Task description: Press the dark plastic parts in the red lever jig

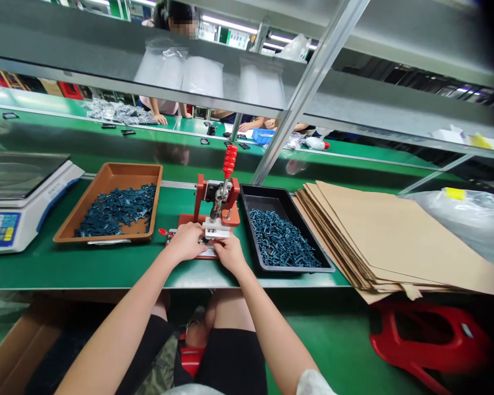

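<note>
A small orange-red hand press (200,200) with an upright red ribbed lever handle (229,161) stands on the green bench before me. My left hand (185,242) is at the left of its white metal block (216,228), fingers curled in under it. From the right, my right hand (229,252) reaches to the same spot, its fingertips closed together at the fixture. Whatever small piece the fingertips grip is hidden. An orange-brown tray (127,173) of flat dark-blue parts (119,211) lies to the left. To the right, a black tray (267,195) holds many small dark-blue pin-like parts (280,237).
A weighing scale (24,211) stands at far left. Stacked brown cardboard sheets (387,230) and a clear plastic bag (477,219) lie at right. A slanted metal post (296,104) and an overhead shelf (94,60) rise behind. A red stool (432,334) is below; people work across the bench.
</note>
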Demonstrator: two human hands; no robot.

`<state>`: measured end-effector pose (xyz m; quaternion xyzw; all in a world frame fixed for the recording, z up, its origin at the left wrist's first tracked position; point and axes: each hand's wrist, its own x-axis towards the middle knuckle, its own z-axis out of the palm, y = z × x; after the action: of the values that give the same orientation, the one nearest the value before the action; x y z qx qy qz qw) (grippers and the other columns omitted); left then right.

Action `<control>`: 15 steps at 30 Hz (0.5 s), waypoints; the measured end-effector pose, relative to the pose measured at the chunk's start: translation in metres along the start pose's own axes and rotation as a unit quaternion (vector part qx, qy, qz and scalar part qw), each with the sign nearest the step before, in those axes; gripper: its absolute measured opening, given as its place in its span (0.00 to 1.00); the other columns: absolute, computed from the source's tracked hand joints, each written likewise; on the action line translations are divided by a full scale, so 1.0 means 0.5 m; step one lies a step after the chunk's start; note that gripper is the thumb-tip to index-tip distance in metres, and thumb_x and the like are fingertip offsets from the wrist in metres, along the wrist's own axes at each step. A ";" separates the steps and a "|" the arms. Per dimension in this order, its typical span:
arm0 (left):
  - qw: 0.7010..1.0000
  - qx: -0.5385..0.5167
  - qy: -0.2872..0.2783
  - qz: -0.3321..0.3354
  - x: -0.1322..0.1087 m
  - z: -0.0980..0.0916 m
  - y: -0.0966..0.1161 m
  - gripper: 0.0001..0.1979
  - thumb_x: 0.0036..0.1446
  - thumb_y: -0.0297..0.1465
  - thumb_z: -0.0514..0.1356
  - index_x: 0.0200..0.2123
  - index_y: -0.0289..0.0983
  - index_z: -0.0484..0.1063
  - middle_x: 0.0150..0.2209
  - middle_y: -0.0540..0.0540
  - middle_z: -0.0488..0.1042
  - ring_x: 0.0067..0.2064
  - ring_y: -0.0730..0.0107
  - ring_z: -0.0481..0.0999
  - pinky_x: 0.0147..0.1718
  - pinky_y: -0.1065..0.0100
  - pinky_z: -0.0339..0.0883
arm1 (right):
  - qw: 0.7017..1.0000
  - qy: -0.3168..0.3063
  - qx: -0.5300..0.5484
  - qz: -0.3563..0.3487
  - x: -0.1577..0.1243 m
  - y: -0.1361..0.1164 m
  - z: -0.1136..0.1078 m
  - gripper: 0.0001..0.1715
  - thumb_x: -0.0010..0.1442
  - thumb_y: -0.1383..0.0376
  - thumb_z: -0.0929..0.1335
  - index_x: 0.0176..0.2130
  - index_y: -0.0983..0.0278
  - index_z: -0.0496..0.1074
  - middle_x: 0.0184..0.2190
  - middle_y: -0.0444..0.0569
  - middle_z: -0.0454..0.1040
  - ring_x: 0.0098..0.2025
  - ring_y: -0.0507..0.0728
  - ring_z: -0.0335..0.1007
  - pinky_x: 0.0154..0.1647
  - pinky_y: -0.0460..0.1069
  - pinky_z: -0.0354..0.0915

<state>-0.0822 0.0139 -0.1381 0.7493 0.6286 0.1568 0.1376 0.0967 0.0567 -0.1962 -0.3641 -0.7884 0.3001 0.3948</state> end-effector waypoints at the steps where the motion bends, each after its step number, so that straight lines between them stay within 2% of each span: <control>1: 1.000 0.000 0.002 -0.001 0.000 0.000 0.001 0.12 0.51 0.34 0.67 0.40 0.39 0.80 0.47 0.42 0.80 0.50 0.50 0.75 0.52 0.53 0.67 | 1.000 0.003 -0.002 -0.006 0.000 -0.002 0.000 0.12 0.60 0.68 0.69 0.40 0.57 0.82 0.45 0.49 0.81 0.48 0.60 0.76 0.54 0.55 0.70; 4: 1.000 -0.001 0.014 0.003 -0.005 0.004 0.008 0.11 0.53 0.34 0.66 0.40 0.40 0.80 0.47 0.42 0.80 0.51 0.50 0.75 0.53 0.53 0.67 | 0.999 0.022 -0.015 -0.019 -0.003 -0.012 -0.001 0.13 0.61 0.69 0.67 0.40 0.58 0.82 0.45 0.51 0.81 0.49 0.61 0.75 0.54 0.56 0.70; 7: 0.998 0.012 0.048 0.039 -0.032 0.008 0.014 0.10 0.56 0.33 0.63 0.41 0.40 0.80 0.50 0.42 0.79 0.54 0.51 0.74 0.57 0.53 0.66 | 0.999 0.029 -0.016 -0.032 -0.006 -0.019 0.000 0.13 0.62 0.70 0.67 0.40 0.59 0.81 0.45 0.52 0.80 0.50 0.61 0.75 0.55 0.56 0.70; 8: 0.996 0.022 0.075 0.050 -0.046 0.006 0.012 0.10 0.58 0.33 0.62 0.43 0.40 0.79 0.53 0.41 0.77 0.56 0.52 0.73 0.60 0.52 0.63 | 0.999 0.030 -0.013 -0.038 -0.007 -0.020 0.000 0.14 0.62 0.70 0.66 0.41 0.59 0.81 0.45 0.52 0.80 0.50 0.61 0.75 0.55 0.56 0.69; 10: 0.984 0.040 0.167 0.041 -0.074 -0.010 -0.004 0.13 0.60 0.34 0.61 0.46 0.40 0.78 0.58 0.41 0.74 0.61 0.52 0.69 0.65 0.49 0.57 | 0.998 0.035 -0.006 -0.047 -0.008 -0.020 0.001 0.14 0.62 0.71 0.66 0.42 0.59 0.81 0.46 0.52 0.79 0.50 0.61 0.74 0.55 0.56 0.69; 13: 0.947 0.030 0.318 -0.040 -0.090 -0.051 -0.047 0.16 0.61 0.38 0.60 0.51 0.39 0.75 0.59 0.40 0.72 0.63 0.52 0.67 0.67 0.47 0.54 | 0.998 0.037 -0.006 -0.046 -0.006 -0.019 0.001 0.15 0.61 0.72 0.67 0.41 0.59 0.81 0.48 0.51 0.78 0.51 0.61 0.73 0.57 0.56 0.68; 15: 0.934 -0.036 0.344 -0.091 -0.073 -0.068 -0.072 0.19 0.63 0.41 0.59 0.53 0.38 0.72 0.58 0.38 0.72 0.62 0.53 0.69 0.65 0.50 0.58 | 0.999 0.034 -0.007 -0.038 -0.004 -0.019 0.000 0.14 0.61 0.72 0.67 0.41 0.59 0.81 0.49 0.51 0.77 0.52 0.61 0.73 0.58 0.56 0.68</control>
<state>-0.1342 -0.0158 -0.1236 0.5838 0.6966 0.4144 -0.0466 0.0945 0.0498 -0.1898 -0.3470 -0.7896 0.2667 0.4301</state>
